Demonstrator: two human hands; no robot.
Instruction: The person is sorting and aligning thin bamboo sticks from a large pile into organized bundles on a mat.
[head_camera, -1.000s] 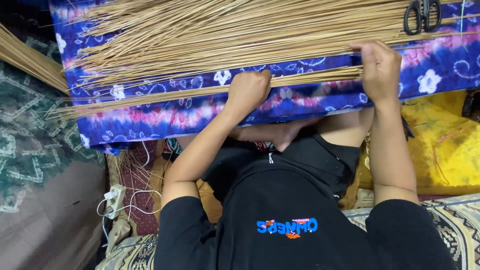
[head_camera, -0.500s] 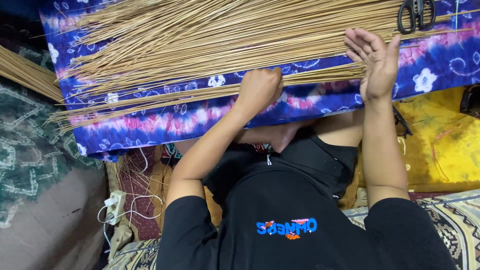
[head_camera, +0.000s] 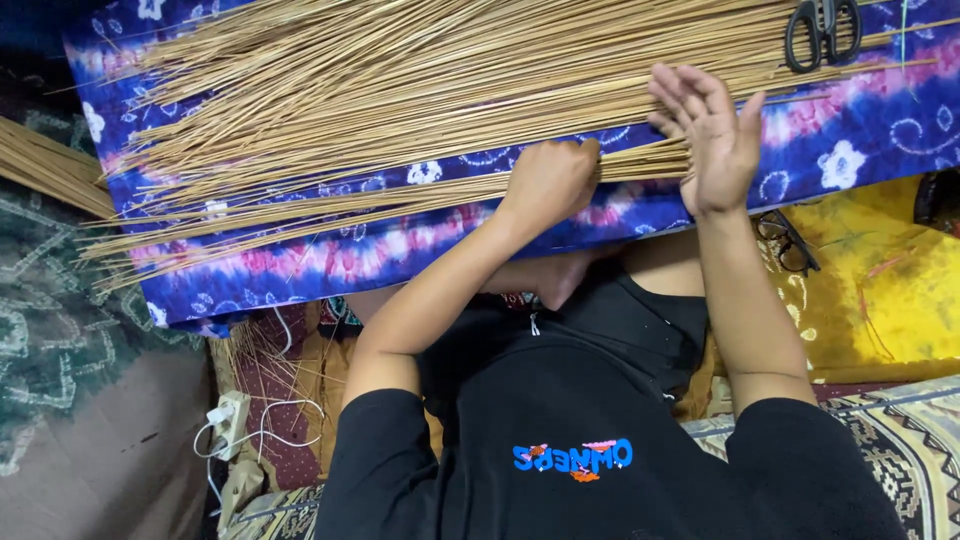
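Since the frame half a second back, the right hand (head_camera: 708, 135) has shifted slightly inward toward the left hand (head_camera: 550, 180), and it has risen off the cloth where it lay flat a second ago. Right hand: open, fingers spread and pointing up, palm turned toward the cut end of the thin bundle of sticks (head_camera: 300, 215); it grips nothing, and whether the palm touches the stick ends cannot be told. Left hand: closed in a fist around that bundle near its right end, knuckles up. The bundle runs from the fist leftward across the blue and pink cloth (head_camera: 860, 140), its far end fanning out past the cloth's left edge. Above it, on the same cloth, lies the large loose pile of sticks (head_camera: 400, 80), spread wide and just beside the held bundle. Black-handled scissors (head_camera: 822, 32) rest on the pile at the upper right, well apart from both hands. Eyeglasses (head_camera: 786, 240) lie on the yellow cloth (head_camera: 900, 290) near the right forearm. A further bunch of sticks (head_camera: 45, 170) shows at the left edge. A white power strip (head_camera: 230, 420) with cables lies on the floor at lower left.
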